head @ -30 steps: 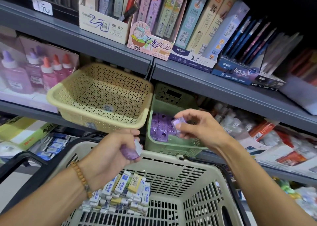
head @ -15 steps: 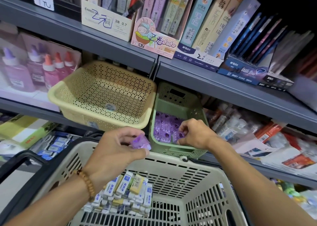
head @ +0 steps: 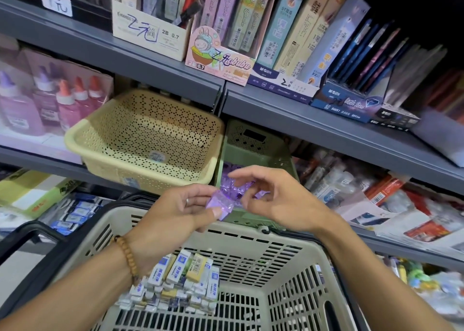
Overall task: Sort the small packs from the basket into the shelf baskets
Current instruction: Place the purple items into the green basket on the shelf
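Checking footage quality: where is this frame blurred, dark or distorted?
Head view: right edge smeared by blur; top right corner nearly black; shelf lines bow from the wide lens; left hand, its purple pack and right hand stay fairly sharp.

Purple pack, green basket, perforated yellow basket.

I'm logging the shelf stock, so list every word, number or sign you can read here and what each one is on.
"2B 0.7": white cardboard box on the top shelf.
"2B 0.7": pink rabbit box, bottom left corner; its cursive name is unclear.
"2B": dark blue display box.
"1元": white price tag on the shelf rail.
Too small or blurred: the pack labels in the shopping basket, barcodes, the yellow basket's sticker.
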A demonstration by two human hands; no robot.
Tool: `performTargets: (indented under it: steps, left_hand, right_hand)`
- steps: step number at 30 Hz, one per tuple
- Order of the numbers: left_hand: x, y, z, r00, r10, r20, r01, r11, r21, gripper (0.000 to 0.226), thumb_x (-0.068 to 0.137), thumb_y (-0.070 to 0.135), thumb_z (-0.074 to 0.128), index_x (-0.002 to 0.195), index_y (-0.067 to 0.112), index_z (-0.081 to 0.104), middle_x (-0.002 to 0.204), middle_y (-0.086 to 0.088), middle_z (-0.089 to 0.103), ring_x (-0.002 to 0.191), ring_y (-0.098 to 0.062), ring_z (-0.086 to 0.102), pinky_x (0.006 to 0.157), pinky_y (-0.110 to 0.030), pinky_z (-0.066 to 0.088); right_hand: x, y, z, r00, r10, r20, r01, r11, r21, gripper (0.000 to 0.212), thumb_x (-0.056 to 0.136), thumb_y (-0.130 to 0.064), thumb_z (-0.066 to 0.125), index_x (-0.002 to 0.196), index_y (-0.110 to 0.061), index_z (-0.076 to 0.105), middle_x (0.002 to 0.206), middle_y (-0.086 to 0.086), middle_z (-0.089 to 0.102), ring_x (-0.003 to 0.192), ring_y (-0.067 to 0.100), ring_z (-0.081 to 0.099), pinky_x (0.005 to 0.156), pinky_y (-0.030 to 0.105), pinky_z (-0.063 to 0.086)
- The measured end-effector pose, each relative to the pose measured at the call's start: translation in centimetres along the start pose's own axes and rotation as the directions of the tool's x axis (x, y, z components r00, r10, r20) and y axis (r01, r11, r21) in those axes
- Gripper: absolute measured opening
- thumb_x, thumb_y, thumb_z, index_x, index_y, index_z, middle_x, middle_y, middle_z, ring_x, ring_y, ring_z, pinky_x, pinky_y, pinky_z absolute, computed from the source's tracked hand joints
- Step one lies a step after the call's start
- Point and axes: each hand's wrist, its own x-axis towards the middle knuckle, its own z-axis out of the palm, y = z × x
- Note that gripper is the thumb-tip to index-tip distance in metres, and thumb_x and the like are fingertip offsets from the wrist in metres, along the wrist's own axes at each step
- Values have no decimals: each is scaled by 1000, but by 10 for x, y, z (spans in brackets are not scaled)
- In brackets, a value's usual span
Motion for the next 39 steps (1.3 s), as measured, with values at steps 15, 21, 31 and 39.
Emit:
performTargets:
  steps: [15,21,31,39]
  left_hand:
    - [17,-17,20,934,334,-124,-209,795,569,36,82,26,73,116,25,62,101,15,51,88,-3,60,86,-24,53]
    - [22,-30,28,886,426,-181,-237,754,612,43,80,23,76,120,22,63,94,21,48,83,2,57,81,-16,52]
    - [30,-41,32,867,428,-254,-225,793,566,40,77,17,78,114,25,66,89,18,56,82,0,61,80,-18,54]
    - [-11,-56,7,880,383,-281,-165,801,575,28,84,22,70,107,33,61,95,18,59,80,7,60,67,-5,48]
  right_hand:
    - [-2,47,-44,961,185,-208,-277,714,-643,38,78,-32,80,111,-19,66,100,-3,58,86,13,55,78,23,42]
    - [27,71,-33,950,302,-83,-253,582,-772,37,80,-30,78,112,-18,62,104,1,55,102,22,54,85,28,44]
    - [41,83,-28,941,327,-90,-285,617,-733,36,79,-27,78,111,-21,62,100,4,59,94,25,57,83,30,48]
    - [-26,34,-20,938,61,-340,-207,888,-410,16,88,-34,68,102,-26,66,89,-10,64,77,4,60,70,16,44]
